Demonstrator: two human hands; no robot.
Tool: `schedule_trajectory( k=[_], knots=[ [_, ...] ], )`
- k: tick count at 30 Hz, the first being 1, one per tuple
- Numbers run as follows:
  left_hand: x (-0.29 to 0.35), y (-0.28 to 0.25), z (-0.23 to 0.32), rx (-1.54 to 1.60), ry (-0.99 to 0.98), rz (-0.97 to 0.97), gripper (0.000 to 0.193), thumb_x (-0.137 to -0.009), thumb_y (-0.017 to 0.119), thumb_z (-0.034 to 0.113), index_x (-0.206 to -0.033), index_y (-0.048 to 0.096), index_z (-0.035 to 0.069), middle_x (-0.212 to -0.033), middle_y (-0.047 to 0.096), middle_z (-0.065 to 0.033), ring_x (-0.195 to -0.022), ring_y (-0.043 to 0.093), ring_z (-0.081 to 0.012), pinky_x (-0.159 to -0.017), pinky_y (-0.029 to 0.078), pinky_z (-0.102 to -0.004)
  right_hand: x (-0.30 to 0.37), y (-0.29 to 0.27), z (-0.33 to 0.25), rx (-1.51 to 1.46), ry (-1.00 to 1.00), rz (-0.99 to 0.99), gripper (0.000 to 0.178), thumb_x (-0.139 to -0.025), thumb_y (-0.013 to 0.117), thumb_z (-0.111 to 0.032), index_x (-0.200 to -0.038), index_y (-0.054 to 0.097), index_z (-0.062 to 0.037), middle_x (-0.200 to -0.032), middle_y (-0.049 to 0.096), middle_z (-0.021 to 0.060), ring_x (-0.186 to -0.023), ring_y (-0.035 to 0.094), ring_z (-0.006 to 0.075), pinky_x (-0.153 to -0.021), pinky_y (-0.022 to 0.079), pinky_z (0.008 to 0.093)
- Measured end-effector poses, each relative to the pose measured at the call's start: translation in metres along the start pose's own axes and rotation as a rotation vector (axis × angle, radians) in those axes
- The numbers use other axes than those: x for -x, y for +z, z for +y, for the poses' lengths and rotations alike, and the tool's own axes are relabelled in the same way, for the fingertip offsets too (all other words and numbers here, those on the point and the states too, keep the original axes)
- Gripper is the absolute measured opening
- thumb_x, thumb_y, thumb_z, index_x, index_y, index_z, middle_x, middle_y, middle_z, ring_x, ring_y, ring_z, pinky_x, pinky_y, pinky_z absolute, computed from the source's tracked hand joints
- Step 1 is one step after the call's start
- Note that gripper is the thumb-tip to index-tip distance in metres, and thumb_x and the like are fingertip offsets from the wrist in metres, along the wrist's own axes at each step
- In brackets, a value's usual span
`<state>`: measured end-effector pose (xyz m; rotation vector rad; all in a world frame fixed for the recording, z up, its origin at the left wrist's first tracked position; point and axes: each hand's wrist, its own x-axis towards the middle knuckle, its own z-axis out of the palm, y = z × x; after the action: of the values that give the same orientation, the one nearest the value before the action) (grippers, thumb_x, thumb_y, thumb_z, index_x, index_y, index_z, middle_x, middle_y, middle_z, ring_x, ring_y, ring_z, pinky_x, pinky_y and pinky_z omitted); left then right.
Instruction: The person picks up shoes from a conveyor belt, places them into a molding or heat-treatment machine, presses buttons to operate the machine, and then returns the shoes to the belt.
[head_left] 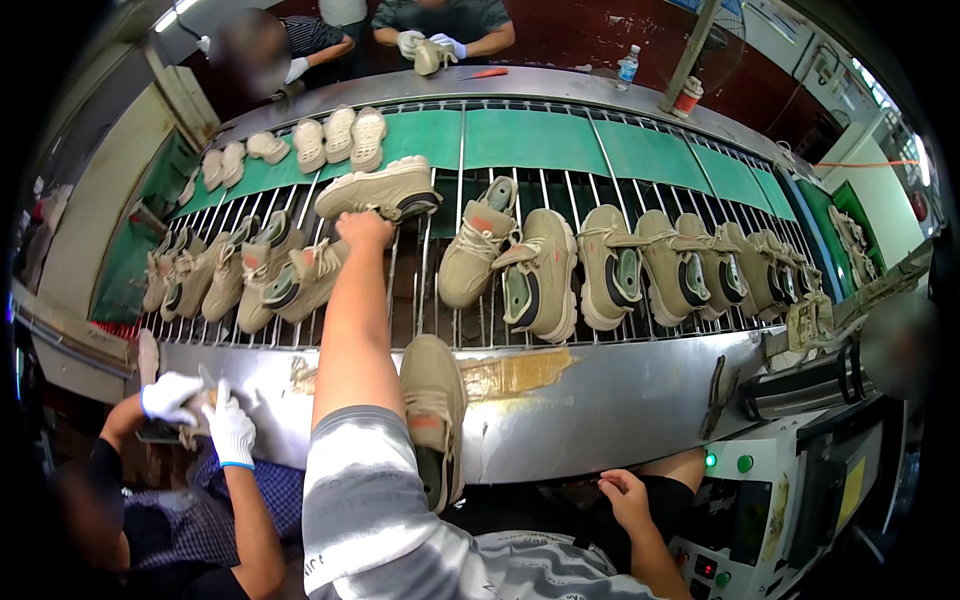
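My left hand point(366, 231), on an outstretched arm, is closed on a beige sneaker point(372, 190). That sneaker is tilted on its side above the metal rods of the conveyor, its pale sole facing away. My right hand point(626, 497) rests low, near my lap, with its fingers loosely bent and nothing visible in them. Another beige sneaker point(428, 385) lies on the metal ledge beside my left forearm, its heel toward me. Right of my left hand, several laced beige sneakers point(540, 270) stand along the rods; more sneakers point(256, 270) sit to its left.
Loose soles point(340, 135) lie on the green mat point(530, 138) at the far side. At lower left a co-worker's gloved hands point(230, 430) handle a shoe part. Another gloved person works across the line, near a water bottle point(628, 68). A control machine point(745, 500) stands at right.
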<state>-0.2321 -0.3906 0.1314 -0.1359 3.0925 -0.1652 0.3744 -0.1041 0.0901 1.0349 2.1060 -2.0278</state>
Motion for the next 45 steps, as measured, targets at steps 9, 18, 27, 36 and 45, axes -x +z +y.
schedule_trajectory(
  k=[9,18,27,36,45],
  knots=[
    [-0.086,0.028,-0.019,1.013,-0.035,0.012,0.038,-0.080,0.053,0.031,-0.094,0.066,-0.001,-0.087,0.065,-0.0145,-0.077,0.059,-0.0254,-0.070,0.044,-0.0378,-0.011,-0.004,0.008,-0.107,0.009,0.044,0.014,-0.084,0.062,-0.003,-0.097,0.063,0.0015,-0.085,0.066,0.0070,-0.077,0.061,0.0121,-0.071,0.049,0.0250],
    [0.186,-0.152,-0.032,1.898,0.383,-0.394,0.034,-0.076,0.053,0.017,-0.103,0.057,-0.002,-0.090,0.063,-0.0101,-0.083,0.062,-0.0222,-0.077,0.051,-0.0369,0.045,-0.017,-0.027,-0.373,0.079,-0.264,0.031,-0.092,0.055,-0.021,-0.118,0.053,-0.0039,-0.102,0.062,0.0143,-0.088,0.064,0.0220,-0.073,0.054,0.0349],
    [0.484,-0.149,0.068,1.304,0.980,-1.168,0.018,-0.077,0.056,0.015,-0.075,0.063,-0.001,-0.065,0.057,-0.0053,-0.060,0.049,-0.0147,-0.060,0.040,-0.0297,0.112,-0.026,-0.059,-1.492,0.433,-1.058,0.072,-0.091,0.044,-0.057,-0.143,0.036,-0.0081,-0.139,0.043,0.0229,-0.121,0.046,0.0451,-0.104,0.036,0.0561],
    [0.711,-0.165,0.191,1.137,2.237,-0.500,0.029,-0.072,0.069,0.015,-0.065,0.043,0.005,-0.066,0.042,-0.0092,-0.066,0.043,-0.0296,-0.062,0.036,-0.0389,0.276,-0.149,0.032,-1.648,-0.419,-0.266,0.078,-0.073,0.056,-0.036,-0.143,0.035,-0.0085,-0.137,0.046,0.0165,-0.121,0.051,0.0336,-0.103,0.041,0.0478],
    [0.778,0.027,0.253,0.868,1.975,-0.730,0.022,-0.082,0.063,0.017,-0.067,0.057,0.002,-0.067,0.055,-0.0155,-0.062,0.056,-0.0343,-0.056,0.045,-0.0404,0.461,-0.338,0.090,-0.600,-0.541,1.314,0.094,-0.067,0.067,-0.025,-0.148,0.021,-0.0135,-0.137,0.043,0.0131,-0.121,0.048,0.0274,-0.096,0.045,0.0403]
  ],
)
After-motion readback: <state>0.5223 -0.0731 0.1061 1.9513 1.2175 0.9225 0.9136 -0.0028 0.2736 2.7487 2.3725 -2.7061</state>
